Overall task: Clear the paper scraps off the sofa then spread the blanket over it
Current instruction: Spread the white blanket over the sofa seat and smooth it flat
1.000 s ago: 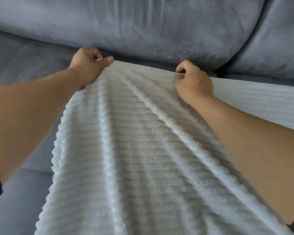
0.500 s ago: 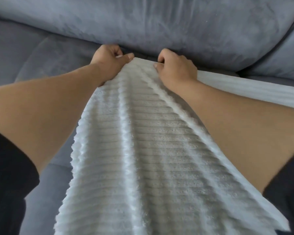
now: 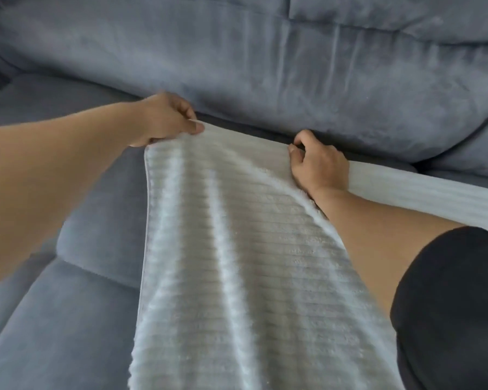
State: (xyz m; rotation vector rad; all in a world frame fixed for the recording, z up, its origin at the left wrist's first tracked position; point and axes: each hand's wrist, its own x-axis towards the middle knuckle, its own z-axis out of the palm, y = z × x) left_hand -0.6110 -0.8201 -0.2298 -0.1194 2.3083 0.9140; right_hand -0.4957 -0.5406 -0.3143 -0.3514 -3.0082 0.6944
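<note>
A white ribbed plush blanket (image 3: 237, 263) lies lengthwise over the seat of a grey-blue sofa (image 3: 76, 319), its far edge at the crease below the back cushion. My left hand (image 3: 166, 119) pinches the blanket's far left corner between thumb and fingers. My right hand (image 3: 319, 161) grips the same far edge further right, fingers curled over it. More of the blanket runs off to the right along the seat. No paper scraps are visible.
The sofa's back cushion (image 3: 265, 66) rises just behind both hands. Bare seat cushion shows to the left of the blanket. A dark sleeve (image 3: 448, 305) covers my right upper arm at the lower right.
The view has shifted left, showing more seat. My hands, close together half a second ago, are now spread wider apart along the blanket's far edge.
</note>
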